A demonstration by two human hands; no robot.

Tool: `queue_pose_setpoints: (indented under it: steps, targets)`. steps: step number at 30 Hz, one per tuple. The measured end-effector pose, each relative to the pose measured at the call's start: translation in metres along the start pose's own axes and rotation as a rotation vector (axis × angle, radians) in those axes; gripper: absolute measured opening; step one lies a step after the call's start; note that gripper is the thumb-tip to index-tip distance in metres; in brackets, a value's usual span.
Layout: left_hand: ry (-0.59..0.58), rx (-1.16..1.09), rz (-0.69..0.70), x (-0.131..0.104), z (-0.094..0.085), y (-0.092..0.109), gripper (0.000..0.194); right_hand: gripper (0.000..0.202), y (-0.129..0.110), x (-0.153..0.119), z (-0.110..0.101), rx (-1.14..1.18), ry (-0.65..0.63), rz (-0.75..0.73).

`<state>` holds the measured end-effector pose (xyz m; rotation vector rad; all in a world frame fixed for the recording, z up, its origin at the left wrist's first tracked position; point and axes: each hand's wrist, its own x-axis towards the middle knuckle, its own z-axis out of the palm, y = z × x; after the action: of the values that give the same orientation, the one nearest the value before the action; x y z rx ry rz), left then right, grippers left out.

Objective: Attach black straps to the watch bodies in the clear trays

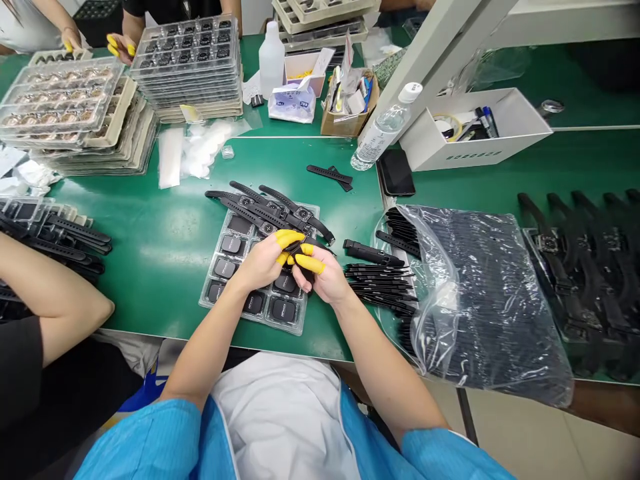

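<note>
My left hand (267,259) and my right hand (320,270) meet over a clear plastic tray (206,298), with yellow finger cots on several fingers. Both are closed on a small black smartwatch (296,249), largely covered by my fingers; a black strap end sticks out to the right. Square black watch bodies (283,309) lie in the tray's compartments. Across its far side rest several watches with black straps (273,215), their backs showing sensors. Right of my right hand are a loose black strap (374,253) and a pile of straps (380,287).
A clear bag of black straps (490,300) lies at right, near a phone (395,172) and a bottle (385,127). Stacked trays (185,73) stand at the back left. A co-worker's arm (55,280) is at left; other people's hands (120,48) are across the table.
</note>
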<state>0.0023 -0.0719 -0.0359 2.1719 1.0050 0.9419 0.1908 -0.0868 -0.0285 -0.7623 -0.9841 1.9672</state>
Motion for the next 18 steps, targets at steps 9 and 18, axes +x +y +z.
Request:
queue_pose_setpoints:
  steps: [9,18]
  targets:
    - [-0.039,-0.015,-0.006,0.0,-0.004,0.011,0.046,0.035,-0.004,-0.002,-0.004,0.124,-0.029,0.046]
    - [-0.078,0.097,-0.02,0.001,-0.003,0.006,0.039,0.04,-0.006,0.0,-0.01,0.108,-0.041,0.129]
